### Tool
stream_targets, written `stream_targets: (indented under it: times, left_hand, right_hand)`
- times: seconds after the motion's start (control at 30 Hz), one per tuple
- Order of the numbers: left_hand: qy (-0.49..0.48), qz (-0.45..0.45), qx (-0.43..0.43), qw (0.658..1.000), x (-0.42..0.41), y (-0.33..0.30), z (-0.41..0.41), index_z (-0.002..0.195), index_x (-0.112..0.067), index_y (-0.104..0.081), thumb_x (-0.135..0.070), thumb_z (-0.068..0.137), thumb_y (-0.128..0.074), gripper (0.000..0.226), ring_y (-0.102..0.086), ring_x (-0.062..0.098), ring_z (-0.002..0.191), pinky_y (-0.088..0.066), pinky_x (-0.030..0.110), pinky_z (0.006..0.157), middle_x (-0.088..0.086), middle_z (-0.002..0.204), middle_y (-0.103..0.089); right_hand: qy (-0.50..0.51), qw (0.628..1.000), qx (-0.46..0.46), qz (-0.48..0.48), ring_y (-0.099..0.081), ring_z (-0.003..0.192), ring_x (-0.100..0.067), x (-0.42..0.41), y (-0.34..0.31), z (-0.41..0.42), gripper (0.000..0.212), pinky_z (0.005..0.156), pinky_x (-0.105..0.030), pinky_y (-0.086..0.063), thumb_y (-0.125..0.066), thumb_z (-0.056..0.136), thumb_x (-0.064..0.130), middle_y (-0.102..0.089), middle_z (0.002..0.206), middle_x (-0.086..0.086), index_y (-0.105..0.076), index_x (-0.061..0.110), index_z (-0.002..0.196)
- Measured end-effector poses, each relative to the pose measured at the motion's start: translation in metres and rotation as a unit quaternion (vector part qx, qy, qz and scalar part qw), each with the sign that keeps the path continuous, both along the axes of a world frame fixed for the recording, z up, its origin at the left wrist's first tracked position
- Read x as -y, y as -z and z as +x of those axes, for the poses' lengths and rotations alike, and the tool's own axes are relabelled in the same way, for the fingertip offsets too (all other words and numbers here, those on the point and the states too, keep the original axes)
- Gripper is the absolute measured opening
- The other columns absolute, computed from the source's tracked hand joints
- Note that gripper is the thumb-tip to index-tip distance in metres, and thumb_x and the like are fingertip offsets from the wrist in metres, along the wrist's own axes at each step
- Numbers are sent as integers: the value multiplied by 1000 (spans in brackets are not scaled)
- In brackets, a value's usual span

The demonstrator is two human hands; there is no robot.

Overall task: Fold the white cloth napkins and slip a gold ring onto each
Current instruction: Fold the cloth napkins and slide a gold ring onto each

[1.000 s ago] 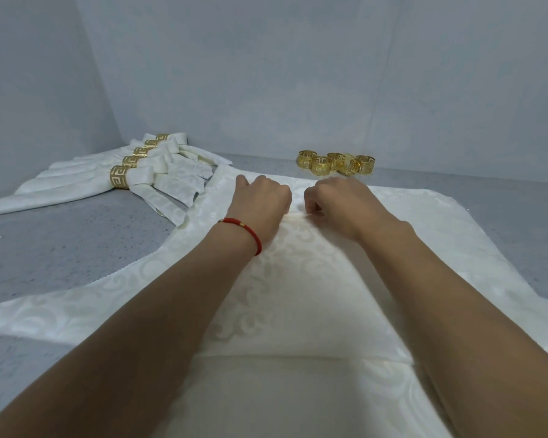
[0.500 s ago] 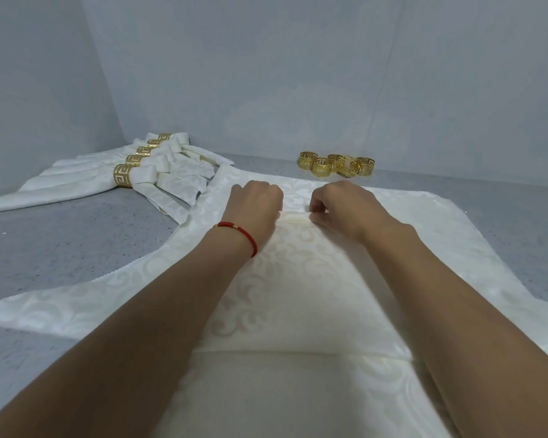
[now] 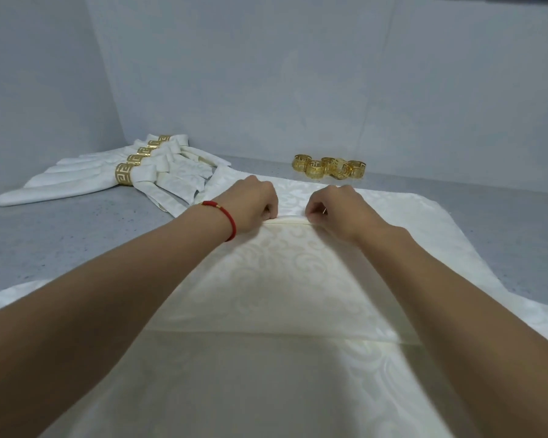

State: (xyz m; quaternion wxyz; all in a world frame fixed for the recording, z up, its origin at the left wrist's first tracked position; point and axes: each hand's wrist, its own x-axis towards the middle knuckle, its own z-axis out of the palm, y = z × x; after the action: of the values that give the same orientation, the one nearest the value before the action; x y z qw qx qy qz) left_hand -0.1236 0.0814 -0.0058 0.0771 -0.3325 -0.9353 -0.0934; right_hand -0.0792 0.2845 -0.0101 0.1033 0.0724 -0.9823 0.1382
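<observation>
Between both hands' fingers (image 3: 271, 213): pinched napkin fold (image 3: 287, 220), mid-table.

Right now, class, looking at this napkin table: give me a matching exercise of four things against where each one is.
1 loose gold rings
2 ringed napkins
3 red bracelet
4 napkin fold

A on the left wrist
B pinched between both hands
C far left of the table
D beyond the right hand

Pairs: 1-D, 2-C, 3-A, 4-B

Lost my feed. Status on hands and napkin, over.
Left hand and right hand both pinching a fold in the flat napkin. Loose rings beyond. Nothing in the way.
</observation>
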Motion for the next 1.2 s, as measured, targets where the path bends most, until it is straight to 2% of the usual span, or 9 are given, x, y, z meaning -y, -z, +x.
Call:
stream_targets:
  times: [0.03,0.13,0.27,0.47,0.6,0.7,0.8,1.03,1.2]
  left_hand:
    - [-14,41,8,999,1,3,1,80,-27,-71,0,80,-61,29,-52,19,72,-43,28,69,-6,71,-57]
    - [-38,68,10,997,2,9,-1,99,-14,-76,-12,89,-67,14,-57,15,86,-39,22,76,-4,84,-63]
    - [-35,27,-16,999,-1,12,6,88,-21,-62,-14,92,-62,7,-53,19,100,-41,28,78,-3,99,-54]
    - [37,-116,-60,991,4,1,20,87,-22,-54,3,77,-55,26,-51,20,89,-37,34,70,-5,93,-54]
    - [9,-14,20,1000,9,-2,21,90,-17,-70,-3,83,-54,23,-63,22,89,-53,36,78,-3,90,-67]
    - [-36,88,26,995,11,1,19,104,-17,-72,-8,90,-61,21,-60,17,92,-46,25,82,-4,85,-67]
    - [-40,74,27,996,10,3,20,106,-16,-75,-10,89,-65,20,-60,17,93,-41,22,79,-3,94,-66]
    - [-36,18,-6,999,9,3,26,82,-24,-60,-10,85,-66,16,-61,21,88,-47,32,71,-3,91,-64]
    - [38,-144,-75,986,8,1,39,87,-22,-52,2,80,-56,25,-55,22,83,-37,32,65,-3,90,-55]
  right_hand:
    - [9,1000,9,-17,-67,93,-26,0,3,-1,17,83,-41,-57,-63,88,5,-74,98,-2,-75,13,97]
    - [11,1000,16,-8,-67,95,-26,1,5,-1,14,86,-43,-57,-64,91,10,-74,100,-3,-77,14,97]
    - [4,996,-28,89,-60,97,-26,4,1,7,12,72,-35,-49,-59,92,12,-68,100,-2,-69,18,96]
    - [-24,978,-8,207,-58,91,-30,13,-4,19,19,63,-34,-38,-53,84,-1,-60,97,-5,-62,12,95]
    - [-5,995,27,92,-65,92,-31,8,-7,17,19,79,-40,-57,-57,88,4,-69,102,-6,-71,16,89]
    - [28,999,26,-8,-65,96,-22,2,-5,18,17,83,-31,-54,-60,92,7,-70,103,-1,-73,17,96]
    - [10,999,38,-5,-64,100,-20,-1,-4,21,17,82,-25,-46,-64,95,7,-72,105,-2,-76,10,107]
    - [-42,979,-60,190,-55,101,-25,-1,0,35,8,70,-34,-40,-57,96,13,-62,103,-1,-61,15,102]
    - [-141,939,-117,291,-56,82,-28,1,3,56,2,64,-37,-33,-58,96,11,-58,87,-5,-58,13,95]
